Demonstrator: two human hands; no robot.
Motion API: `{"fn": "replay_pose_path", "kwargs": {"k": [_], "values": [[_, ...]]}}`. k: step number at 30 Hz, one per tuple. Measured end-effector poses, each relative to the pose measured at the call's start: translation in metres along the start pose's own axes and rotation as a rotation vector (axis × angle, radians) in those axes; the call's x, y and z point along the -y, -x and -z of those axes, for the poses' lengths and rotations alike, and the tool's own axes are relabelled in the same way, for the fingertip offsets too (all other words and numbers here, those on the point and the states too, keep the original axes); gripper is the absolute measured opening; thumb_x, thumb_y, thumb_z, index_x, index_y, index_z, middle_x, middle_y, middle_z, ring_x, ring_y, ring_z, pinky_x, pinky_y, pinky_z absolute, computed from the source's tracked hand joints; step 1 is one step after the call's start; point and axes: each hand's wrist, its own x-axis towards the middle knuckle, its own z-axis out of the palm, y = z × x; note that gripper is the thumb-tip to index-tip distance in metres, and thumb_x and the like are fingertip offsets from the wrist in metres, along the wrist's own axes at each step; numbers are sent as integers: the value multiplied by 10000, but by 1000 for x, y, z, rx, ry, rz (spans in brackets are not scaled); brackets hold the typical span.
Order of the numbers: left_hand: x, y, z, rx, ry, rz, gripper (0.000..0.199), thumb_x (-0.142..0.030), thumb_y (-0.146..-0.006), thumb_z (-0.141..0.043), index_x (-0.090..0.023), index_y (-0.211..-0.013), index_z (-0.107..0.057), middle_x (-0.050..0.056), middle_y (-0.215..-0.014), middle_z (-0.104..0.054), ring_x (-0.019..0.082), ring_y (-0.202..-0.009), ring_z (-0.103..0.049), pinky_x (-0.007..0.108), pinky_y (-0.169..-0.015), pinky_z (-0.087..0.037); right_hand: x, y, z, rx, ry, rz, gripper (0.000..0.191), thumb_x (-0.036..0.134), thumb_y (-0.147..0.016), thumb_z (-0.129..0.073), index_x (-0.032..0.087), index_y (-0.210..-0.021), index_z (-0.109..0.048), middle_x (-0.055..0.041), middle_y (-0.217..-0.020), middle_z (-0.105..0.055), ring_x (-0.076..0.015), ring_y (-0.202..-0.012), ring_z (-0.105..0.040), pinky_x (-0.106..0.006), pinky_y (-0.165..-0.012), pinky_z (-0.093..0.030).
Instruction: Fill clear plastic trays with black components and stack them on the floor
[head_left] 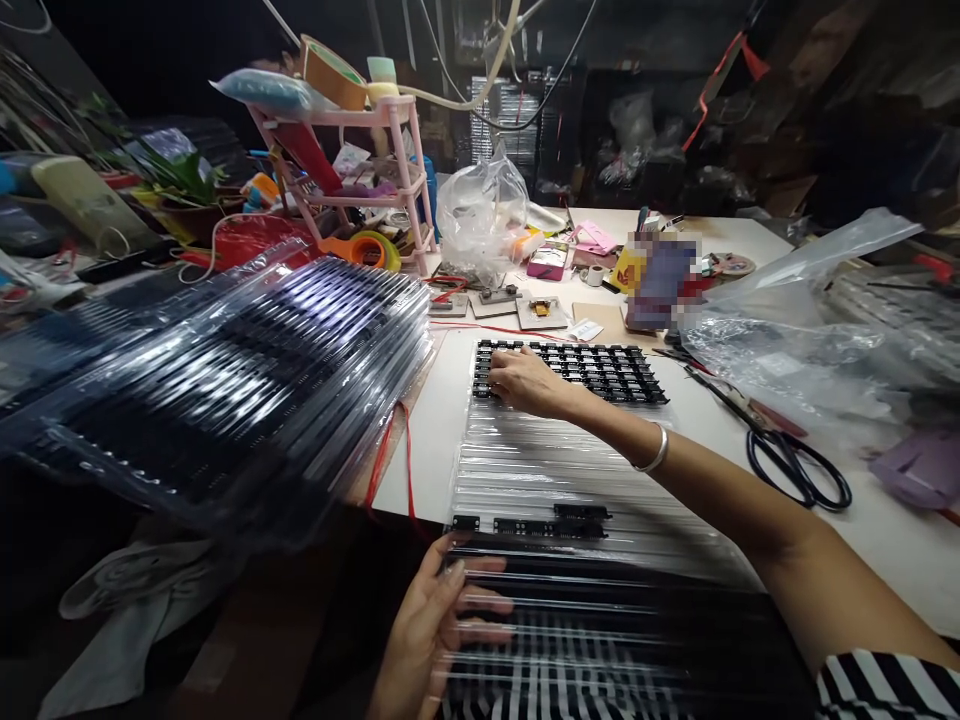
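Note:
A clear ribbed plastic tray (pixel 555 455) lies partly on the white table, its near part jutting past the edge. My left hand (pixel 431 610) grips the tray's near left side, thumb above and fingers showing through the plastic beneath. Rows of small black connector-like parts (pixel 611 372) fill the tray's far end. Over the left of those rows, my right hand (pixel 525 382) has its fingers bent and closed; whatever is at the fingertips is hidden. Several loose black parts (pixel 551 527) sit in the grooves nearer to me.
Filled clear trays (pixel 247 370) are stacked at the left, overhanging the table. Black-handled scissors (pixel 795 465) and plastic bags (pixel 795 340) lie on the right. Behind stand a pink shelf rack (pixel 409 165) and small metal blocks (pixel 541 312). Red string (pixel 409 460) hangs over the front edge.

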Motion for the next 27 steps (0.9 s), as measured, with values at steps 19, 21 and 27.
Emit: {"fn": "replay_pose_path", "kwargs": {"k": [19,21,27], "values": [[1,2,-3,34,-25,-5,272,-357,-873,-520,-167,-1066,-491,107,-982,-633,220,-765,-639,364,-626,-543,108,94,-11,143,-289,90,74,179,-883,-507,138,-874,-568,-69,-838,-577,-155,-681,-468,-271,-593,-353],[1,3,-4,28,-21,-11,263,-354,-872,-523,-169,-1056,-491,90,-941,-632,222,-760,-639,366,-624,-545,112,89,-14,114,-253,93,100,193,-891,-494,128,-897,-570,-91,-877,-581,-172,-716,-477,-285,-616,-372],[1,4,-5,-6,-7,6,291,-369,-851,-556,-176,-1060,-494,69,-867,-630,230,-759,-645,365,-618,-547,125,92,-21,-12,-78,173,133,84,-867,-454,114,-814,-572,-101,-791,-568,-205,-716,-469,-312,-621,-389]]}}
